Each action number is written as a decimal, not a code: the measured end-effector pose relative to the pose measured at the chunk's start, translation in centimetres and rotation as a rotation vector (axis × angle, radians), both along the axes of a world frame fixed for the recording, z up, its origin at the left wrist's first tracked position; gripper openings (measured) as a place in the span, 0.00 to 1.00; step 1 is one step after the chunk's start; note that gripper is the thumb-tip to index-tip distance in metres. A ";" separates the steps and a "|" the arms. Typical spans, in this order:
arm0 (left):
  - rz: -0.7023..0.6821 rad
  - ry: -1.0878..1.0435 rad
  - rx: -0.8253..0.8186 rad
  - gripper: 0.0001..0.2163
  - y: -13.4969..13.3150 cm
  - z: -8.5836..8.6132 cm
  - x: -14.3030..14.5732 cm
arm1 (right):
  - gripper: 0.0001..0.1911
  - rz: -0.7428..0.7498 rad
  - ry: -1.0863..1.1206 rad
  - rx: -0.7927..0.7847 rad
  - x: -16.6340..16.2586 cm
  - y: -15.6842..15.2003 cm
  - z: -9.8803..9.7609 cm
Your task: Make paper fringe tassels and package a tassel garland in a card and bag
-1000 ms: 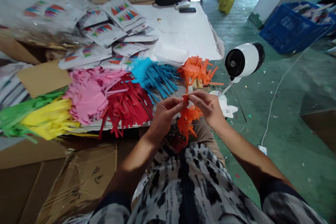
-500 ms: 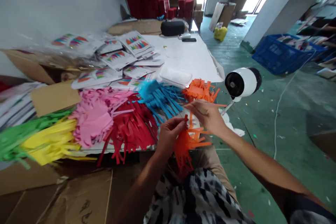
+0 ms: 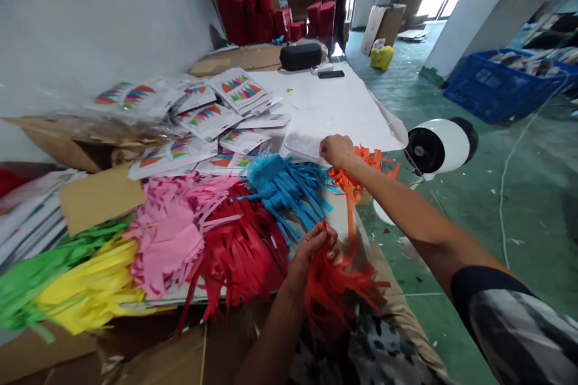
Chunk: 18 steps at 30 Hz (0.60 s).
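My left hand (image 3: 316, 246) is closed near my lap, pinching the top of an orange-red fringed tassel (image 3: 336, 289) whose strips hang down. My right hand (image 3: 338, 149) reaches forward over the table edge, its fingers bunched at a clear plastic tray (image 3: 302, 143); what they grip there, if anything, is hidden. Under my right wrist lies a pile of orange fringed strips (image 3: 350, 183). Left of it are blue (image 3: 289, 183), red (image 3: 244, 246), pink (image 3: 174, 246), yellow (image 3: 90, 289) and green fringed bundles (image 3: 49, 258).
Printed packets (image 3: 208, 120) with bunting pictures lie heaped behind the bundles. A black case (image 3: 300, 56) and a dark phone-like object (image 3: 331, 74) are at the table's far end. A white fan (image 3: 438, 145) stands right of the table; a blue crate (image 3: 492, 87) sits on the floor.
My right hand has moved forward from beside the left hand to the clear tray. My left hand, still pinching the tassel, is lower in view. A person now shows at the back.
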State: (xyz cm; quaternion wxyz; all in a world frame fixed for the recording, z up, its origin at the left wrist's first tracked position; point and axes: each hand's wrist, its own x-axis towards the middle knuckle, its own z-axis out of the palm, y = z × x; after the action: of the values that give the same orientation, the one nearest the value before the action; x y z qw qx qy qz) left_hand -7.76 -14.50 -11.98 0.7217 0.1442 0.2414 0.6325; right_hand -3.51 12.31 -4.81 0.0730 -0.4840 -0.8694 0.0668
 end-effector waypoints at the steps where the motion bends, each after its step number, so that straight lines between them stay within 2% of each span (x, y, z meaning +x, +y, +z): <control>1: -0.012 -0.007 -0.004 0.17 0.0 0.1 0.0 | 0.10 -0.004 0.008 0.004 0.0 -0.1 -0.1; 6: 0.017 -0.012 -0.028 0.19 0.1 0.8 0.1 | 0.14 -0.031 0.127 0.047 0.9 -0.4 0.3; 9: 0.115 0.098 -0.050 0.18 -0.3 1.2 0.5 | 0.12 0.004 0.470 0.043 2.7 -2.5 1.7; 11: 0.200 0.200 -0.069 0.17 -1.0 1.6 1.0 | 0.09 0.107 0.749 -0.042 4.6 -6.1 2.7; 13: 0.280 0.323 -0.076 0.15 -2.2 2.3 1.7 | 0.08 0.197 0.963 -0.194 6.9 -11.1 3.4; 15: 0.358 0.469 -0.067 0.14 -3.5 3.0 2.5 | 0.07 0.183 1.092 -0.356 9.3 -16.4 3.3; 18: 0.424 0.652 -0.034 0.13 -5.4 3.9 3.7 | 0.05 0.076 1.197 -0.512 12.2 -22.7 1.8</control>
State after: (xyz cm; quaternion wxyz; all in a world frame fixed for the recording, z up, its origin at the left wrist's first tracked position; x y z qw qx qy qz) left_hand -4.05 -19.87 -8.08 0.4627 0.2726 0.4928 0.6846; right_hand 8.69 -10.38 -3.05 0.4245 -0.3339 -0.6516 0.5326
